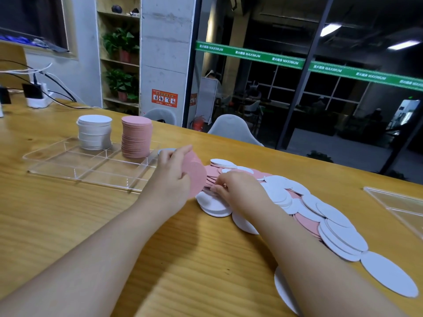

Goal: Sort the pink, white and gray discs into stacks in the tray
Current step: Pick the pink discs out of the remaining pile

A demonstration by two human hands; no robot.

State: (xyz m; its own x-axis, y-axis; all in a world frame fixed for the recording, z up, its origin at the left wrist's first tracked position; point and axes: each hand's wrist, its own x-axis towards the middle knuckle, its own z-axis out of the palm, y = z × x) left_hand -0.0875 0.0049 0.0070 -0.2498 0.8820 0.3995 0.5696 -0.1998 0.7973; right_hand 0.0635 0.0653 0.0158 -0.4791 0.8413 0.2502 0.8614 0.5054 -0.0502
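A clear tray (68, 165) with compartments lies on the wooden table at the left. In its far compartments stand a tall white stack (94, 132) and a tall pink stack (136, 136). My left hand (170, 177) grips a bunch of pink discs (195, 177) on edge, just right of the tray. My right hand (238, 188) pinches at discs in the loose pile (297, 202) of pink and white discs, which spreads to the right. A gray disc edge (166, 151) peeks out behind my left hand.
A second clear tray (398, 202) lies at the right edge of the table. A power strip with cables (36, 97) stands at the far left. A white chair (231, 129) sits behind the table, beyond it a glass wall.
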